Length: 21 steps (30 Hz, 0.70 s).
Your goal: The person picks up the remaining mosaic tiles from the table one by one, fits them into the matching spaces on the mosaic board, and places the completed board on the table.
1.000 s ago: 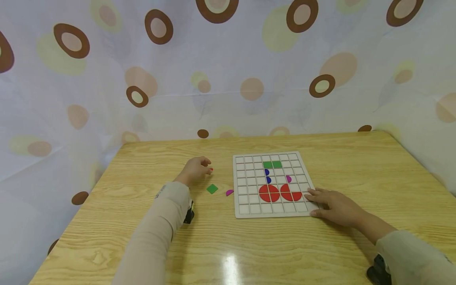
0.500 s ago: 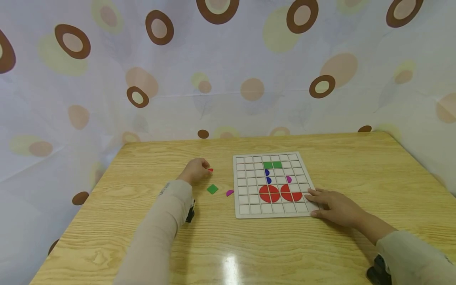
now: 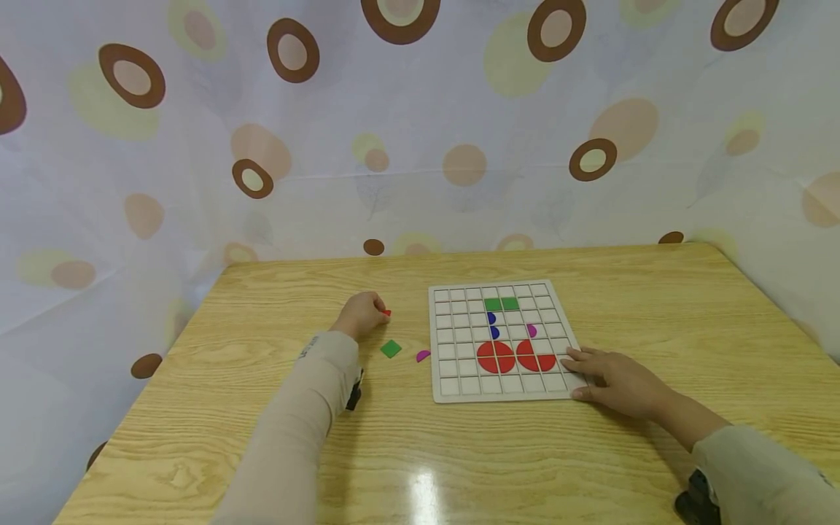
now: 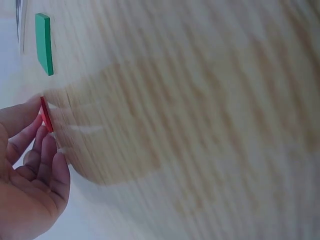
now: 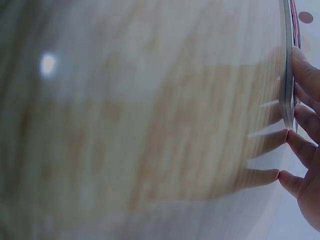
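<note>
My left hand (image 3: 361, 314) pinches a small flat red piece (image 3: 386, 313) between thumb and fingertips, left of the board. Its edge shows in the left wrist view as a thin red piece (image 4: 46, 115) close over the tabletop. A green square tile (image 3: 391, 348) lies on the table just in front of this hand, and a magenta half-disc (image 3: 423, 356) lies beside the board. On the right front corner of the white grid board (image 3: 453, 385) rests my right hand (image 3: 617, 379), fingers extended over its edge.
Set in the grid are two green squares (image 3: 510, 303), two blue half-discs (image 3: 492, 318), a magenta half-disc (image 3: 531, 330) and several red quarter-discs (image 3: 487, 349). The wooden table (image 3: 367, 467) ends at a patterned cloth (image 3: 420, 211) behind and at the sides.
The left hand's fingers have closed together on the red piece, and the left forearm has shifted slightly to the right. The right hand and the board have stayed in place.
</note>
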Tool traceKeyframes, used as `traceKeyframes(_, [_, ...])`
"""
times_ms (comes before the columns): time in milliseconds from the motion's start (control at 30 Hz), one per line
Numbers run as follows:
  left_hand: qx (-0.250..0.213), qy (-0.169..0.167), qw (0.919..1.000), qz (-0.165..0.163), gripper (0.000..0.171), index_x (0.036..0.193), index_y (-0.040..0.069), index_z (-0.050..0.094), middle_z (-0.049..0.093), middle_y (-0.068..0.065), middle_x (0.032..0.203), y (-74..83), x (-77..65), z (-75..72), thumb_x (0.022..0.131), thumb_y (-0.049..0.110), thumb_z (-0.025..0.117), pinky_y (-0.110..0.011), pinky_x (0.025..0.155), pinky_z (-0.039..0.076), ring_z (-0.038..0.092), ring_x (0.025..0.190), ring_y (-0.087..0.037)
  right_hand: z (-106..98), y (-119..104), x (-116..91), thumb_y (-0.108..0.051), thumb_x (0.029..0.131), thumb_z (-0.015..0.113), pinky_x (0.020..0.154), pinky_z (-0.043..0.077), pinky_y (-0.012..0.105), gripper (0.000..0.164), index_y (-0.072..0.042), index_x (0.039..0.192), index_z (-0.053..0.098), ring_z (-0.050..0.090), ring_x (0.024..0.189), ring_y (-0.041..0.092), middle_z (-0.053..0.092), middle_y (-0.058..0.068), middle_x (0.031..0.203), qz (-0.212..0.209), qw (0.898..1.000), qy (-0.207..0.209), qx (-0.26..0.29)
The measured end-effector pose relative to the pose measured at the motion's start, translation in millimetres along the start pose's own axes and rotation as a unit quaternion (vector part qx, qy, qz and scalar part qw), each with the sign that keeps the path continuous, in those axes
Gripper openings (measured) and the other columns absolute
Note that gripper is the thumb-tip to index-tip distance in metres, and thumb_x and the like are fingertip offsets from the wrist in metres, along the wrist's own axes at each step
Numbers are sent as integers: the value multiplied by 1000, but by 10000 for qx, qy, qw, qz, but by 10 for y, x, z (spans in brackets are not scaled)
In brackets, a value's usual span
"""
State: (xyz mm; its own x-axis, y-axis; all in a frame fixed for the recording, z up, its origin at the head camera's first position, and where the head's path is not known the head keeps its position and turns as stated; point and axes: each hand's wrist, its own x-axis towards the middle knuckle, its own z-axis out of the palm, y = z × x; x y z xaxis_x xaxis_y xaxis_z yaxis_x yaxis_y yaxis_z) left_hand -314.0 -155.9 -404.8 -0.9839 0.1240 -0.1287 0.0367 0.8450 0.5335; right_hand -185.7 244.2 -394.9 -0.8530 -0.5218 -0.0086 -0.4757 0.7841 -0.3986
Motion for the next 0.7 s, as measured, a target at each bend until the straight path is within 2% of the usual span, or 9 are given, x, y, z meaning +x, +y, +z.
traceKeyframes(67, [-39, 8, 10000, -81, 16, 83, 4, 56, 55, -7, 83, 19, -21, -5, 77, 16, 65, -31, 66, 40, 48, 74, -20, -1, -1, -2, -43, 77, 57, 90, 26, 52, 59, -4, 121, 50, 31, 118, 38, 41, 14, 128, 11, 10000, -7, -7])
traceKeyframes(100, [-24, -36, 9996, -286, 14, 85, 3, 56, 55, -8, 86, 134, -123, -62, 77, 12, 64, -32, 68, 40, 48, 77, -22, -2, -3, -2, -43, 77, 57, 90, 25, 52, 59, -4, 121, 50, 31, 118, 38, 41, 14, 128, 21, 10000, -12, -14])
traceKeyframes(200, [-44, 75, 9997, -214, 15, 86, 2, 54, 55, -9, 85, 208, -242, -109, 77, 10, 63, -32, 67, 40, 48, 76, -21, -7, -11, -3, -43, 78, 57, 90, 25, 52, 59, -4, 121, 50, 30, 118, 38, 40, 15, 128, 42, 10000, -27, -10])
traceKeyframes(300, [-12, 151, 9997, -193, 15, 86, 2, 55, 55, -8, 86, 241, -301, -141, 77, 11, 63, -31, 68, 40, 48, 76, -21, -10, -21, 0, -43, 77, 57, 90, 26, 52, 59, -4, 121, 49, 30, 118, 38, 40, 15, 128, 23, 10000, -36, 32])
traceKeyframes(567, [-212, 315, 9992, -105, 16, 85, 3, 56, 56, -9, 85, 182, -275, -131, 74, 9, 67, -30, 69, 40, 48, 76, -21, -7, -29, -3, -43, 77, 57, 90, 26, 52, 60, -4, 121, 50, 30, 117, 39, 40, 16, 128, 4, 10000, -18, 24])
traceKeyframes(700, [-507, 309, 9982, -119, 12, 85, 3, 57, 56, -8, 83, 188, -279, -139, 76, 6, 64, -29, 67, 39, 47, 73, -20, -10, -23, -4, -43, 77, 57, 90, 26, 52, 60, -4, 121, 50, 30, 117, 39, 40, 16, 128, 34, 10000, -34, -32])
